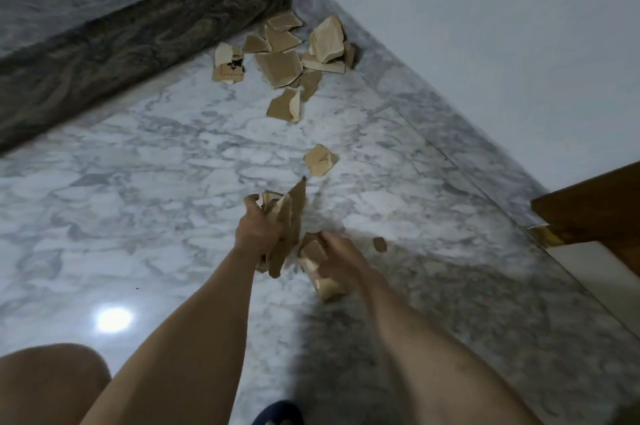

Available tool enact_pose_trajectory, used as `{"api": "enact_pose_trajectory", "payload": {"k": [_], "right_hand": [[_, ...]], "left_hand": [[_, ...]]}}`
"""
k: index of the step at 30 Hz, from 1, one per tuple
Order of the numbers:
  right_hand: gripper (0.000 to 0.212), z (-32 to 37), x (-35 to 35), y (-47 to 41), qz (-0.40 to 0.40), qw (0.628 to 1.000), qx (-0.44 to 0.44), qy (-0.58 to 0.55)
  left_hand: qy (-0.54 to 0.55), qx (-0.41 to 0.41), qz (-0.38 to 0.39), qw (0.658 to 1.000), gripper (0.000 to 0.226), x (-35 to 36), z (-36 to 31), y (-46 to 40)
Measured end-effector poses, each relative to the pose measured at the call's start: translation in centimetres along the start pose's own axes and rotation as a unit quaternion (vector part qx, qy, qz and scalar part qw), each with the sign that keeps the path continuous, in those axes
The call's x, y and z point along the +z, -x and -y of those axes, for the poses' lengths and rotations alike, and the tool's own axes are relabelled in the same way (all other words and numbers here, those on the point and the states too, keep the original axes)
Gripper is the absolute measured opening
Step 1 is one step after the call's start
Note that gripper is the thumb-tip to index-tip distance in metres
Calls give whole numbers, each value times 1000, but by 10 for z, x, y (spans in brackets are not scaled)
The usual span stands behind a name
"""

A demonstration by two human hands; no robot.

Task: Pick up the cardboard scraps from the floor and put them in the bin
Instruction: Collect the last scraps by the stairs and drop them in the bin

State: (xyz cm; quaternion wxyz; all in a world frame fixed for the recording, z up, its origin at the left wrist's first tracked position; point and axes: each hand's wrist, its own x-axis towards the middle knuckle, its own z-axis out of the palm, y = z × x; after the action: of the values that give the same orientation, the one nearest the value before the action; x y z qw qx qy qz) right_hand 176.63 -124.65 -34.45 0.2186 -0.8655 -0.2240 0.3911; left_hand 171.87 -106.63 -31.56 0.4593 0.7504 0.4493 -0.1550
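My left hand (258,229) grips a bunch of brown cardboard scraps (289,227) above the marble floor. Just right of it, my right hand (341,258) holds more scraps (317,262); this hand is blurred. A tiny scrap (380,244) lies on the floor right of my hands. One loose scrap (321,159) lies a little farther ahead. A pile of several scraps (287,61) sits in the far corner by the step and the wall. No bin is in view.
A dark marble step (138,33) rises at the far left. A white wall (485,43) runs along the right. A wooden door or panel edge (588,216) juts in at the right. My knee (48,386) and a dark slipper (277,414) show at the bottom.
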Motion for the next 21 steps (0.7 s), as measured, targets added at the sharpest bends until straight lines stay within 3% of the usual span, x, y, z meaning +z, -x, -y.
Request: {"api": "enact_pose_trajectory", "payload": {"k": [2, 4, 7, 11, 14, 16, 21], "right_hand": [[32, 12, 9, -3, -17, 1000, 1, 2], [24, 14, 15, -8, -22, 1000, 16, 10], [18, 12, 18, -14, -35, 998, 55, -7], [37, -15, -2, 1, -158, 967, 122, -160], [52, -49, -21, 21, -232, 937, 195, -175], [56, -64, -25, 28, -235, 929, 226, -174], [33, -70, -12, 18, -246, 927, 237, -157]], "left_hand": [[-58, -9, -19, 998, 33, 5, 11, 2], [-43, -30, -27, 998, 22, 8, 19, 2], [-38, -37, -39, 998, 18, 9, 21, -1], [-45, -28, -42, 998, 15, 14, 8, -3], [-57, 4, -23, 998, 16, 25, -5, -4], [-68, 20, -17, 997, 15, 31, -10, -4], [-85, 35, -17, 996, 11, 34, -16, -6]]}}
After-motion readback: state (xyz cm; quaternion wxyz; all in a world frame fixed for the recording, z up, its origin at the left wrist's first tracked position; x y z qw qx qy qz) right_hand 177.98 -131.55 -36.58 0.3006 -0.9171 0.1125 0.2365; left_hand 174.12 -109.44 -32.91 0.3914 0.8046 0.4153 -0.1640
